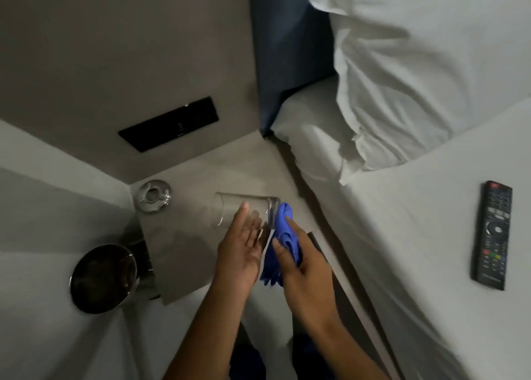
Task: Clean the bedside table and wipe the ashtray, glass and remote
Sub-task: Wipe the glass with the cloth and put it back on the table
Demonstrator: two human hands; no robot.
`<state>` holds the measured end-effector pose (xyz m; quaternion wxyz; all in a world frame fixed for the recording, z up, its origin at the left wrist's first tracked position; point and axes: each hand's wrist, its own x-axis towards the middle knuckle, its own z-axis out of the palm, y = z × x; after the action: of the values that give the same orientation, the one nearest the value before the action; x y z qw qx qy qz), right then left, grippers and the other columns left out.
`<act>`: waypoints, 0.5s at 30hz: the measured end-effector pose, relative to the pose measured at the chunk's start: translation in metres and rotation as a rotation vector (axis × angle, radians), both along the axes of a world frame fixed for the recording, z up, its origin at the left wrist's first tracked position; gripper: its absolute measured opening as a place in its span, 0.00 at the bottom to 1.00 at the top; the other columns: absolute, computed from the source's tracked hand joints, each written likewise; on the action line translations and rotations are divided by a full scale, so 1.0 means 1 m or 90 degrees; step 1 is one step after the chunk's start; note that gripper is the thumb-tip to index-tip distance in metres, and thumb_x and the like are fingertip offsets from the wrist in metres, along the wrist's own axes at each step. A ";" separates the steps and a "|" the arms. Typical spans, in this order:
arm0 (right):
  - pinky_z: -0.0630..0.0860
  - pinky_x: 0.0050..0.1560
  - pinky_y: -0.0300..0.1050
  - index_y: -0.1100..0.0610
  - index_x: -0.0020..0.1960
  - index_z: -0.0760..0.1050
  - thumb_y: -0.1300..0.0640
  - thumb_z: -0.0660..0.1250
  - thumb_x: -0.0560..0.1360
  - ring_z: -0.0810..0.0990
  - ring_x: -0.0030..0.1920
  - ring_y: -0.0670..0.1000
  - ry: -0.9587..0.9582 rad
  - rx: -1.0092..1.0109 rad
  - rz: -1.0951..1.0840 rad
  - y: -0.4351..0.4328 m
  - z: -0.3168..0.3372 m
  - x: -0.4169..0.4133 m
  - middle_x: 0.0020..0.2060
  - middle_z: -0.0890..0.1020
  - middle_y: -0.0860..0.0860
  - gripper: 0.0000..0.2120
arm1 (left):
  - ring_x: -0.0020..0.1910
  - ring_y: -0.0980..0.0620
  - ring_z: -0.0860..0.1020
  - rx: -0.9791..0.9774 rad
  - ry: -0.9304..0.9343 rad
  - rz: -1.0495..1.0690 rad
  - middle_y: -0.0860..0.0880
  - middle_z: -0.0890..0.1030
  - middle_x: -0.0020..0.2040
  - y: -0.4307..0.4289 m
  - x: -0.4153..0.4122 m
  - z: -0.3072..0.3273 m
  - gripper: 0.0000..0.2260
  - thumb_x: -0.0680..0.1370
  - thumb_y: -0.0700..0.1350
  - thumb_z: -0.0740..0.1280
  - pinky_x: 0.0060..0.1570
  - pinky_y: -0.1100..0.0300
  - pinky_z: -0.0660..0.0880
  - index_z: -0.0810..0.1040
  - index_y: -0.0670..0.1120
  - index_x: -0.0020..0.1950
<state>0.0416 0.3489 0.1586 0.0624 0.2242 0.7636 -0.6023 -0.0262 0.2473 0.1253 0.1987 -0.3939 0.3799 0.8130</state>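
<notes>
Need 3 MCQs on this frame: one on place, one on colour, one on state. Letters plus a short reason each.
1. Where is the remote?
A on the bed
B on the bedside table
C in the left hand

2. What colour is the cloth?
A white
B blue
C green

3. How is the glass oriented?
A upright on the table
B held tilted on its side
C upside down on the bed

Answers:
1 A, it lies on the white sheet.
2 B, blue cloth in the right hand.
3 B, the left hand holds it sideways above the table.
</notes>
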 end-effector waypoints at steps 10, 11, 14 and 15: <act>0.80 0.46 0.42 0.37 0.56 0.76 0.55 0.61 0.80 0.83 0.42 0.44 -0.011 -0.090 -0.022 -0.061 0.007 -0.030 0.42 0.83 0.50 0.14 | 0.51 0.48 0.84 -0.003 -0.009 -0.121 0.43 0.85 0.51 -0.095 0.023 0.004 0.19 0.67 0.50 0.77 0.50 0.54 0.79 0.82 0.43 0.54; 0.80 0.52 0.50 0.39 0.54 0.78 0.54 0.61 0.80 0.84 0.47 0.47 -0.028 -0.119 0.005 -0.061 0.007 -0.036 0.45 0.84 0.49 0.12 | 0.48 0.47 0.84 -0.007 0.005 -0.162 0.43 0.85 0.49 -0.106 0.025 0.006 0.20 0.66 0.49 0.77 0.49 0.54 0.79 0.82 0.43 0.54; 0.78 0.58 0.58 0.40 0.53 0.79 0.55 0.62 0.79 0.82 0.51 0.50 -0.059 -0.128 0.052 -0.068 0.002 -0.047 0.49 0.84 0.45 0.11 | 0.48 0.49 0.84 -0.035 0.021 -0.227 0.45 0.83 0.51 -0.130 0.024 0.004 0.31 0.60 0.44 0.80 0.46 0.54 0.80 0.78 0.42 0.61; 0.78 0.58 0.56 0.39 0.53 0.79 0.55 0.62 0.79 0.82 0.50 0.48 -0.049 -0.116 0.065 -0.073 0.000 -0.049 0.48 0.83 0.43 0.12 | 0.50 0.49 0.84 -0.049 0.022 -0.231 0.45 0.83 0.52 -0.136 0.023 0.000 0.34 0.59 0.44 0.81 0.47 0.54 0.80 0.77 0.43 0.63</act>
<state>-0.0077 0.2755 0.1585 0.1422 0.2011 0.7133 -0.6562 -0.0028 0.1115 0.1249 0.3206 -0.3124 0.4787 0.7553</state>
